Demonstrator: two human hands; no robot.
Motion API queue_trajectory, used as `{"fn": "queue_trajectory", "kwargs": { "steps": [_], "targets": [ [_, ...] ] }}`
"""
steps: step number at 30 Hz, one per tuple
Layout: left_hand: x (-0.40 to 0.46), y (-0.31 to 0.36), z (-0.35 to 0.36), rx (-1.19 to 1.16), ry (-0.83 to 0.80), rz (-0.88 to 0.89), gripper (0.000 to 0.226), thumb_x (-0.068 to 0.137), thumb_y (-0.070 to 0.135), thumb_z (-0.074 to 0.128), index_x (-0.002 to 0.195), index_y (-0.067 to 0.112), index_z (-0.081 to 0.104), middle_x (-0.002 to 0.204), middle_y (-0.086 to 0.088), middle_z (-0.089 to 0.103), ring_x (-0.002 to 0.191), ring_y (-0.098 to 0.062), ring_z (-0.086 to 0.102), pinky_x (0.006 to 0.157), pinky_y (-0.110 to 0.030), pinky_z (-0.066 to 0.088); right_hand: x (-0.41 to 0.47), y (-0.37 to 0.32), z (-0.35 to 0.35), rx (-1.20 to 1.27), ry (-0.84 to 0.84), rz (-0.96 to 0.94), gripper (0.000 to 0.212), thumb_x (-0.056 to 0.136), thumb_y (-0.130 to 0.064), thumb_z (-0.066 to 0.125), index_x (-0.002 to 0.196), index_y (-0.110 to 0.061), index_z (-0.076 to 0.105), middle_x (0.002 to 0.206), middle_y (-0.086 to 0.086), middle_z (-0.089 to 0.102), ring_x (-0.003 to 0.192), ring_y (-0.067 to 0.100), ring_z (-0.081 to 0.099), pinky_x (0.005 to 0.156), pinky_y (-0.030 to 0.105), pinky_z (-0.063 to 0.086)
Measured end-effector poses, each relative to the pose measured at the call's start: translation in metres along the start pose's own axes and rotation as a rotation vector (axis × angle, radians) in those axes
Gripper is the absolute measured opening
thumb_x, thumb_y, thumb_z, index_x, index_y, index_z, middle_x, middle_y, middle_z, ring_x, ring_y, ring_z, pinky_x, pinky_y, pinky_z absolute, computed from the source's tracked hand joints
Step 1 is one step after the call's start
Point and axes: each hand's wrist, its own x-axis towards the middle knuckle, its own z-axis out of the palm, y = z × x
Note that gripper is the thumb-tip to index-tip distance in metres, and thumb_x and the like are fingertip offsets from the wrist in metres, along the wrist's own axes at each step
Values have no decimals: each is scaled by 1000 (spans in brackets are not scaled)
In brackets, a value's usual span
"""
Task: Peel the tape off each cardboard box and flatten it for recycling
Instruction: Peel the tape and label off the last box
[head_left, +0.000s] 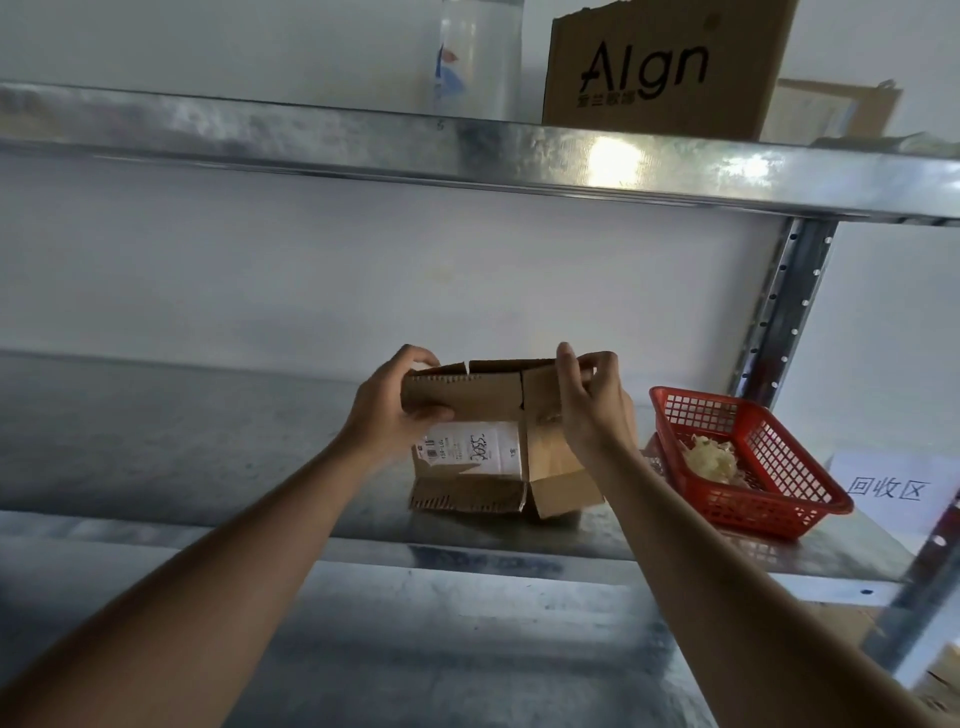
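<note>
Both arms reach forward, left hand and right hand raised with fingers curled in grips.

A galvanized metal shelf stands against a pale wall, with a second metal shelf above it and a perforated steel upright at the right. On the lower shelf a red plastic basket sits tilted, its near end lower. Beside it on the right lies a white paper sign printed with Chinese characters. On the upper shelf stands a whitish cylindrical container.
</note>
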Motion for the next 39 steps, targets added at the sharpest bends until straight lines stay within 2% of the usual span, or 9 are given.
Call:
{"fn": "queue_trajectory", "kwargs": {
  "steps": [3,5,9,14,20,28,31,34,39],
  "targets": [
    [5,-3,0,-165,53,-109,65,90,14,80,140,41,49,136,10,58,124,-11,56,100,-29,50,-4,11,-3,117,-192,36,72,83,-83,55,129,-32,36,107,-7,62,93,15,64,67,30,51],
    [7,-5,2,-113,75,-133,71,92,15,78,146,43,43,153,5,46,142,-16,41,113,-36,38,-7,21,-1,109,-358,44,82,89,-61,70,145,-47,12,124,-6,55,106,22,61,80,36,54],
    [2,-11,10,-23,184,-231,85,87,29,83,152,47,31,143,-4,50,129,-15,45,104,-38,42,-10,37,6,12,-405,25,108,96,-39,71,146,-62,-22,136,1,53,116,31,61,90,41,51],
    [-4,-26,21,-59,-162,-399,88,89,53,75,157,53,19,157,-6,38,144,-28,40,109,-43,42,-5,44,5,96,-191,78,106,92,-35,78,158,-50,-3,109,-7,60,98,21,66,77,42,61],
    [-12,-33,32,295,-347,-259,64,87,58,73,142,29,61,150,-3,36,135,-26,49,114,-34,38,-8,58,11,-285,-203,15,54,90,-51,75,132,-23,56,113,-2,68,104,22,64,84,37,53],
    [-28,-2,43,915,-590,-189,46,108,52,28,128,24,59,134,-10,50,110,-36,57,81,-43,47,-13,82,34,-717,-471,4,50,102,-65,36,125,-26,56,133,16,55,131,38,44,111,51,32],
    [-32,7,48,1077,-651,-133,51,106,52,31,132,21,61,133,-11,54,120,-36,48,90,-46,44,-18,78,42,-759,-537,-33,51,101,-66,36,131,-31,58,153,15,32,141,44,29,115,56,27],
    [-32,8,52,1139,-645,-52,51,104,54,35,126,19,65,133,-13,53,126,-36,43,100,-47,41,-23,71,47,-727,-601,-143,49,102,-64,35,133,-31,55,147,11,44,140,39,36,111,54,32],
    [-40,-22,53,856,-651,-66,60,107,56,26,148,15,42,161,-13,31,148,-33,32,117,-48,34,-35,78,45,-749,-737,-241,66,101,-71,19,161,-45,16,172,5,14,159,31,9,126,51,13]
  ]
}}
